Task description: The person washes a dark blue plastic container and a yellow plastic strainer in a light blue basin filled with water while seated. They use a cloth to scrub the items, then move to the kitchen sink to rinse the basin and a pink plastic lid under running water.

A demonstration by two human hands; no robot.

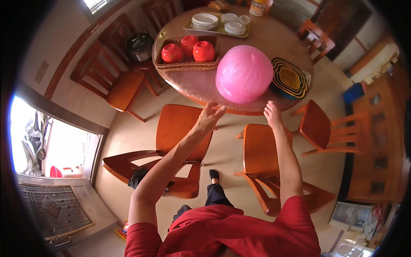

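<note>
My left hand (pixel 209 116) is stretched toward the near edge of the round table, its fingers apart and nothing in them. Opposite it, my right hand (pixel 272 115) is raised with loosely bent fingers, and no object shows in it. Beyond and between both hands sits a pink, dome-shaped plastic mesh basket (pixel 244 75), apparently upside down on the table. A gap separates each hand from it. Beside the dome, to the right, lies a stack of yellow and dark scallop-edged baskets (pixel 290 79). Left of it, a brown wicker tray (pixel 188 66) holds three red rounded bowls (pixel 204 52).
A tray of white plates (pixel 204 20) and a lidded jar (pixel 257 7) stand farther back on the table (pixel 188 85). Wooden chairs (pixel 182 128) surround it, two between me and the table. A dark pot (pixel 140 45) rests on a chair at left. Wooden drawers (pixel 376 141) line the right.
</note>
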